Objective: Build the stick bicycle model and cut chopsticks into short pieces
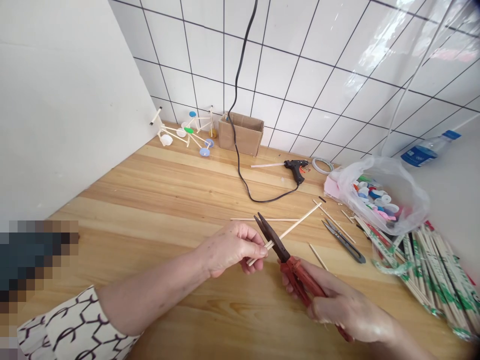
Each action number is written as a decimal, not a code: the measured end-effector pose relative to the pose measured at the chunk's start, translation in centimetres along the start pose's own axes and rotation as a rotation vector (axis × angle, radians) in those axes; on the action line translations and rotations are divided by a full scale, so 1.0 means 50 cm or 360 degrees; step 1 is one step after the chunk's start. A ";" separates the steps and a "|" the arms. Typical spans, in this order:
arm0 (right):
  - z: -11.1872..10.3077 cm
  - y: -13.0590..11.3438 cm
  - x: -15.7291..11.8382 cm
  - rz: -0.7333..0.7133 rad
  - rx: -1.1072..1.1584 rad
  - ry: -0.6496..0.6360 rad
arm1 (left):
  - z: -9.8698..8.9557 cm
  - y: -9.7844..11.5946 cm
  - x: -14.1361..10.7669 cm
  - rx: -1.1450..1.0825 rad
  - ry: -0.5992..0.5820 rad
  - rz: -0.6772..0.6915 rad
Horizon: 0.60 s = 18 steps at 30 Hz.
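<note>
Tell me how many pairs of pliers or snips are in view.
2: red-handled pliers held in the right hand, and black snips lying on the wooden worktop near the plastic bag. More could be hidden inside the bag.

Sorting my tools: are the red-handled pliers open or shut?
Open: the black tips of the pliers stand apart in a narrow V.

From my left hand point(232, 247), I can pass over the wooden worktop point(150, 200) toward eleven o'clock, up to the stick model point(183, 135). At twelve, the black cord point(240, 170) crosses my way; at two, the snips point(343, 241) and plastic bag point(378, 195); at three, wrapped chopsticks point(423, 270) block my right hand point(345, 312).
</note>
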State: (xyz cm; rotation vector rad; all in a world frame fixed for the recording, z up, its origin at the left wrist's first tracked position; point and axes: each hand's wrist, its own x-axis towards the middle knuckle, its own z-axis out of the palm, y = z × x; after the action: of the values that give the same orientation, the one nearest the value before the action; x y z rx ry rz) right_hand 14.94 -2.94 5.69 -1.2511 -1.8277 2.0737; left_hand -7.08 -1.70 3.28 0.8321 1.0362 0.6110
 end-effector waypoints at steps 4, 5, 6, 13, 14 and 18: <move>-0.001 -0.003 -0.001 0.0039 0.0090 -0.0010 | -0.001 0.002 -0.001 -0.0008 -0.0013 -0.0009; -0.002 -0.004 -0.002 0.0046 0.0102 -0.0013 | -0.001 0.002 -0.001 -0.0010 -0.0015 -0.0010; -0.003 -0.005 -0.003 0.0049 0.0100 -0.0016 | -0.002 0.002 -0.001 -0.0010 -0.0017 -0.0008; -0.009 -0.001 -0.007 0.0018 -0.0005 -0.0002 | -0.004 0.000 0.000 0.0014 -0.0003 0.0031; -0.009 0.002 -0.008 0.0012 -0.0017 0.0010 | -0.004 0.000 0.000 0.0022 0.0004 0.0038; -0.012 0.016 -0.014 -0.0018 -0.0077 0.0055 | -0.005 -0.003 0.003 0.0060 0.0019 0.0095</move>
State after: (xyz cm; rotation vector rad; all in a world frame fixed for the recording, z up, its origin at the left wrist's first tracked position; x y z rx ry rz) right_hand 16.13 -3.08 5.40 -1.2766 -1.8764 2.0010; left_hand -7.23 -1.60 3.03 0.8959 1.0395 0.6492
